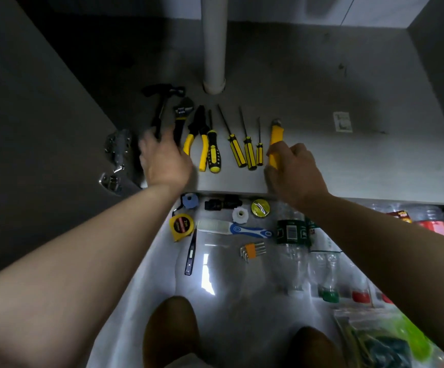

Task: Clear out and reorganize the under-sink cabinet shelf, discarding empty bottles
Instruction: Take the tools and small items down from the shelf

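Your right hand [292, 168] has its grip curled round the yellow utility knife [275, 136], at the right end of the tool row on the grey cabinet shelf [348, 160]. Your left hand [162, 160] covers the black hammer [163, 104] handle, but its grip is too blurred to tell. Clear plastic bottles [293, 261] lie on the floor below.

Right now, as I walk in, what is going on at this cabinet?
Tools lie in a row on the cabinet shelf. A person's right hand grips the yellow utility knife at the row's right end. The left hand is over the hammer and wrench handles at the left end; blur hides whether it grips them. Between lie pliers and screwdrivers. On the floor in front lie bottles and a tape measure.
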Demonstrator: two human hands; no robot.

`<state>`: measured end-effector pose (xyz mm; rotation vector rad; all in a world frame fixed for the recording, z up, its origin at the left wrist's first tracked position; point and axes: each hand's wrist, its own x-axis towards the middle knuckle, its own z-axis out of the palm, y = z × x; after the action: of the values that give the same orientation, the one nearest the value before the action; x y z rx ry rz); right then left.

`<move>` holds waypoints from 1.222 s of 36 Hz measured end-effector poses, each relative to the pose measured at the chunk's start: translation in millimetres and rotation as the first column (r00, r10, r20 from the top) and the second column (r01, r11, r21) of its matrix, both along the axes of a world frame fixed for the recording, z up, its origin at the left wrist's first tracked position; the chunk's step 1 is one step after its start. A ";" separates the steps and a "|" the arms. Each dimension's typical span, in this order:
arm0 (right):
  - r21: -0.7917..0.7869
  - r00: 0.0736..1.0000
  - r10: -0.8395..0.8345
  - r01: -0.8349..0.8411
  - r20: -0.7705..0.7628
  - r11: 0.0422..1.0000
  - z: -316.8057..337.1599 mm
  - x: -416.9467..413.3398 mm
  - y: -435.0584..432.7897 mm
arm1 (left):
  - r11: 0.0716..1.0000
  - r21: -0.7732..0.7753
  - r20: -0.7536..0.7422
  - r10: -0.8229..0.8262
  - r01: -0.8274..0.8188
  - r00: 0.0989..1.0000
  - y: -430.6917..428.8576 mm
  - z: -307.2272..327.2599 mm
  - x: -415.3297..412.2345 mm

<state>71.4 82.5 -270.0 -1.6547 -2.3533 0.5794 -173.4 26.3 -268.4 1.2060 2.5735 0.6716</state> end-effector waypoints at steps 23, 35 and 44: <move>-0.116 0.955 0.021 -0.058 -0.294 0.992 -4.7 49.8 -15.2 | 0.977 -0.007 0.170 0.213 -0.215 0.962 25.8 0.9 -23.8; -0.379 0.969 0.248 -0.228 0.005 0.897 62.4 96.2 -94.8 | 0.949 0.165 0.316 -0.308 0.268 0.897 -110.5 35.9 26.2; -0.611 0.952 0.272 -0.132 0.142 0.781 84.3 137.1 -148.4 | 0.804 -0.164 0.332 -0.501 0.572 0.799 -175.5 30.0 45.4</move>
<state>208.5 -66.0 -185.7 -1.7710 -2.7188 1.3701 -128.0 -149.2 -238.4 1.5345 1.8721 0.3293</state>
